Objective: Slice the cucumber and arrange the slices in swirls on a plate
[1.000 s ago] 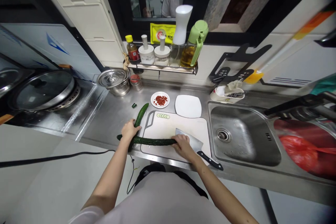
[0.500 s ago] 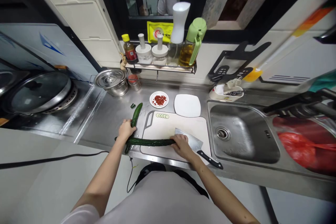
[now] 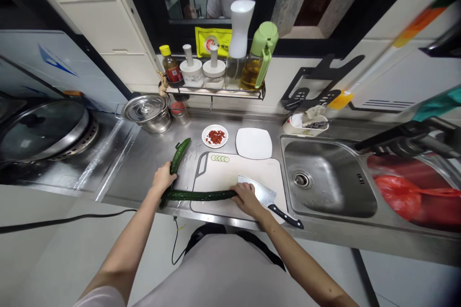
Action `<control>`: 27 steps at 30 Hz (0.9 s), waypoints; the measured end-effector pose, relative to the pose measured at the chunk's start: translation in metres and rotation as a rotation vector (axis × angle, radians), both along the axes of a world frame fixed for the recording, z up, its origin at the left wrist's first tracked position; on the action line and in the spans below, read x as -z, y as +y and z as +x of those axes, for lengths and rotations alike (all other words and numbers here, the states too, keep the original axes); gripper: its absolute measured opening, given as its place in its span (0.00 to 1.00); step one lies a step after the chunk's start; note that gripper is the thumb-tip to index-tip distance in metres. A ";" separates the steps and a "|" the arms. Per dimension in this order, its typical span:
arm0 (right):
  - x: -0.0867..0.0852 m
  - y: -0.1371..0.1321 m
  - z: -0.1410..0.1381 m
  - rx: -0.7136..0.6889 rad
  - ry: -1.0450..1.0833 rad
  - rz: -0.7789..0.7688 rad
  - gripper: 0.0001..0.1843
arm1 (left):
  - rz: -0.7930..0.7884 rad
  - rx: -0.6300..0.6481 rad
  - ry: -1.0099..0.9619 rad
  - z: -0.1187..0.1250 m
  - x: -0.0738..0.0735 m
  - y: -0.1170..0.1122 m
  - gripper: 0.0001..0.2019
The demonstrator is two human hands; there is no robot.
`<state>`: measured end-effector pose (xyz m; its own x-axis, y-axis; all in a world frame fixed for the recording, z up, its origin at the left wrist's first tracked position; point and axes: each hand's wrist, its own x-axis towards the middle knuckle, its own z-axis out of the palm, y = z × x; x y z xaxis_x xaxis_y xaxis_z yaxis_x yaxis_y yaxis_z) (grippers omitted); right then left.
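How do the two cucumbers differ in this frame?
The long cucumber lies crosswise along the near edge of the board. The short cucumber lies diagonally on the counter, off the board. The long cucumber looks thinner and darker, the short cucumber thicker and lighter. The left hand and right hand grip the long cucumber's ends; neither clearly holds the short cucumber. Both are green and unpeeled.

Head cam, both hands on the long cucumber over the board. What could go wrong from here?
1. The right hand grips the long dark green cucumber right beside the steel cleaver with black handle; fingers might brush its blade.
2. The left hand holds the cucumber's end off the white cutting board, near the front edge of the steel counter; it could slip and drop.
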<state>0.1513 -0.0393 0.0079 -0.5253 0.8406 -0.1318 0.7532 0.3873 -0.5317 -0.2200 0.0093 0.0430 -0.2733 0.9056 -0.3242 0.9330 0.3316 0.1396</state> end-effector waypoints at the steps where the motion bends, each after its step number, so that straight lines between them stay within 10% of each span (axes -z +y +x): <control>1: 0.000 0.001 0.000 0.000 -0.003 0.001 0.15 | 0.019 -0.011 0.005 -0.004 -0.002 0.000 0.30; 11: 0.001 0.008 0.005 -0.010 -0.063 0.032 0.15 | 0.096 -0.164 0.151 -0.067 -0.017 0.013 0.30; 27: 0.000 0.001 0.005 0.004 -0.107 0.104 0.18 | -0.038 -0.298 0.156 -0.079 0.021 0.004 0.29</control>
<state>0.1563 -0.0385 0.0078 -0.5096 0.8547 -0.0987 0.8049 0.4330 -0.4057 -0.2992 0.0134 0.0217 -0.5731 0.7667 -0.2894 0.8035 0.5951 -0.0144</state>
